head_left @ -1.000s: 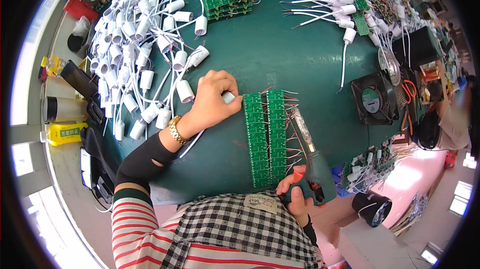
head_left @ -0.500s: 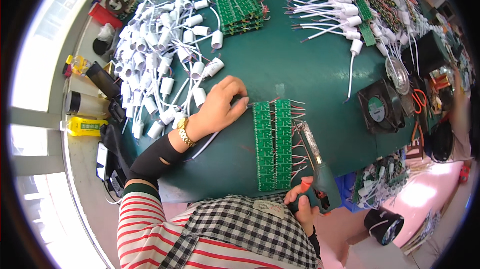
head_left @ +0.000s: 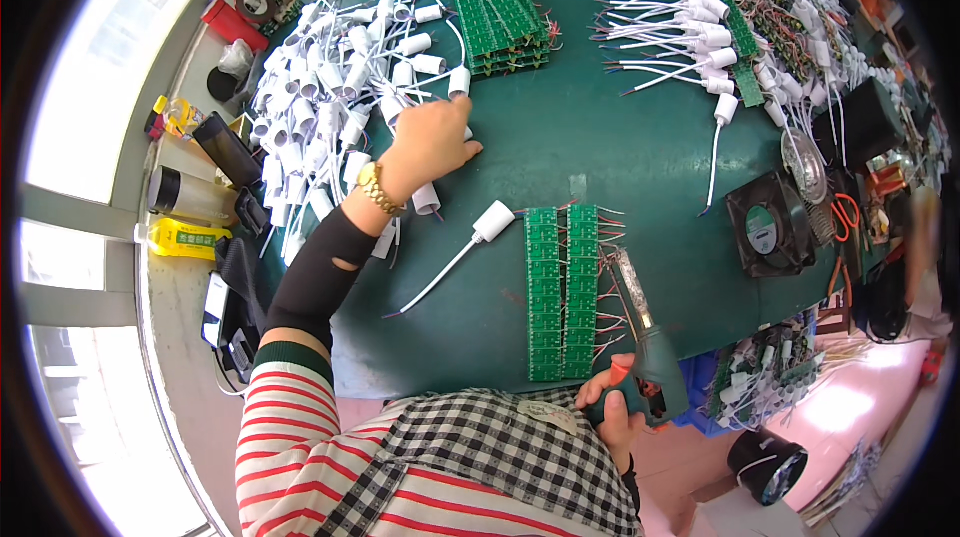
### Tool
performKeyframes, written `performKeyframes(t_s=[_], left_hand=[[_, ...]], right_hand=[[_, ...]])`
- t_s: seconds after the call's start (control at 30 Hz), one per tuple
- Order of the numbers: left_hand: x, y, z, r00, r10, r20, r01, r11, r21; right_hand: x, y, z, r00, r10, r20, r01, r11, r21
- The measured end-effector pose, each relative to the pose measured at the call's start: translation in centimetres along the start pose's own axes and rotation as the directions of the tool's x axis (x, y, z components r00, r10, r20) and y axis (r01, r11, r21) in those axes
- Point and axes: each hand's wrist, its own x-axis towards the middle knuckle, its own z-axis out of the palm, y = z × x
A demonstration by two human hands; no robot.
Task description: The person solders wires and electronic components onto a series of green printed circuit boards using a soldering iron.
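Note:
My left hand [head_left: 430, 140] is over the right edge of a pile of white lamp sockets [head_left: 320, 82] with white leads. Its thumb stands apart from the fingers, which point at a socket [head_left: 459, 83] and are partly hidden. My right hand [head_left: 615, 407] is closed round the handle of a dark green soldering gun [head_left: 655, 367] with a red trigger, at the table's near edge. Left of it lie two green circuit board strips [head_left: 543, 292] side by side, red and white wires along their right side. One loose socket [head_left: 493, 221] lies beside their top left corner, its lead trailing toward me.
Stacked green boards [head_left: 497, 17] lie at the back. To the right are a row of sockets [head_left: 712, 37], a black fan [head_left: 768, 222] and orange-handled scissors [head_left: 847, 217]. A blue crate [head_left: 703, 387] of wired boards stands below the table's right edge. Bottles [head_left: 185, 239] line the left sill.
My left hand has left the socket beside the board strips and moved away from me to the pile. The socket now lies free. My right hand keeps its hold on the soldering gun.

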Motion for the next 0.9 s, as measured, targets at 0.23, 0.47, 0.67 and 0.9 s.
performKeyframes(t_s=[0.23, 0.47, 0.67, 0.9], left_hand=[[0.1, -3.2, -1.7, 0.916, 0.027, -0.401, -0.217, 0.873, -0.437], [-4.1, -2.8, -10.0, 0.721, -0.363, -0.590, -0.552, 0.213, -0.806], [-10.3, 4.3, -4.3, 0.546, 0.624, 0.559, 0.651, 0.105, -0.752], [-9.6, 1.6, 0.0, 0.518, 0.710, 0.477, 0.214, 0.433, -0.876]], right_hand=[[0.1, 0.1, -0.1, 0.999, -0.012, -0.035, 0.013, 1.000, 0.009], [0.7, -0.2, -0.1, 0.998, 0.057, 0.019, -0.058, 0.998, 0.008], [1.2, 0.0, 0.2, 0.998, 0.062, 0.002, -0.062, 0.998, -0.021], [1.5, -0.1, 0.4, 0.996, 0.084, 0.007, -0.083, 0.996, -0.040]])
